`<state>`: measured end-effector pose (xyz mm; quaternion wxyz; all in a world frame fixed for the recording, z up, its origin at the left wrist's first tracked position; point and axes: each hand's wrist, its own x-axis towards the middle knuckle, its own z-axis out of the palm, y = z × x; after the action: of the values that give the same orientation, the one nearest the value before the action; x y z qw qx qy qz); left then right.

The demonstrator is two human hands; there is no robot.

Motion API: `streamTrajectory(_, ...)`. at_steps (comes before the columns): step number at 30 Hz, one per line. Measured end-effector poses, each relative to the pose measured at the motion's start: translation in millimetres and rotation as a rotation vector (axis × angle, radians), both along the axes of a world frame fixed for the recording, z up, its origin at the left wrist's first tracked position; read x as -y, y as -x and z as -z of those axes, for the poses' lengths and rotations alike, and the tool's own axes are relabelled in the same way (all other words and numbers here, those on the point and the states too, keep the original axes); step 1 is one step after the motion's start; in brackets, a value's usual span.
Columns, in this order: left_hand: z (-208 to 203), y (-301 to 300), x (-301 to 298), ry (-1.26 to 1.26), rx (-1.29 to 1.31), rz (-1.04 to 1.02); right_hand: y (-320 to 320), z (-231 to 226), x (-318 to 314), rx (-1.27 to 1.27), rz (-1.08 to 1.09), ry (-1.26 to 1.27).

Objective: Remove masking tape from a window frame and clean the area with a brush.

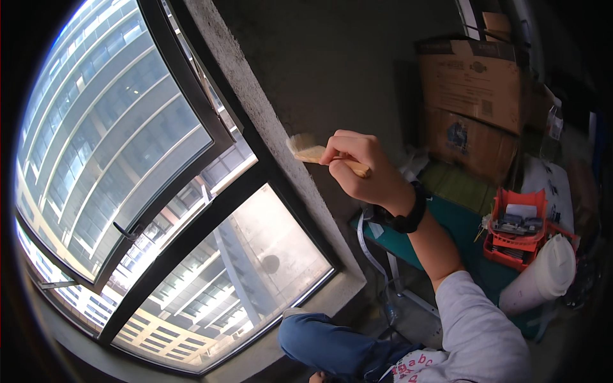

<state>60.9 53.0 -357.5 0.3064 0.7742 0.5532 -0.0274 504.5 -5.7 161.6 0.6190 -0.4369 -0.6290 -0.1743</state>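
Observation:
My right hand [357,163] is closed around the wooden handle of a flat paintbrush [311,153]. Its pale bristles point left and meet the rough plaster edge [281,131] of the wall beside the window frame. A dark watch sits on that wrist. At the lower edge, next to my knee, a sliver of skin that looks like my left hand [317,377] shows; its fingers cannot be made out.
A tilted-open window sash [220,131] and a lower fixed pane [268,255] fill the left. On the right, a green-topped table [440,220] carries red plastic bins [504,246] and a white lidded tumbler [539,274]. Cardboard boxes [469,83] are stacked behind. My bent leg [332,338] is below.

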Motion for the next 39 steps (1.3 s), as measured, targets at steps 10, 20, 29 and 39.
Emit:
streamTrajectory(10,-32.6,-17.7,1.0,-0.025,-0.288,0.057,-2.5,2.3,-15.4,-0.225,-0.037,0.040)
streamTrajectory(20,7.7,-31.5,7.9,0.021,-0.095,0.200,22.1,13.6,4.4,-0.016,0.106,0.056)
streamTrajectory(29,-8.4,-38.9,3.1,0.181,0.045,-0.006,5.8,16.1,-4.1,-0.047,0.078,0.150)
streamTrajectory(39,4.7,-22.9,16.0,0.152,0.085,-0.138,42.7,16.8,2.5,-0.067,0.225,0.308)
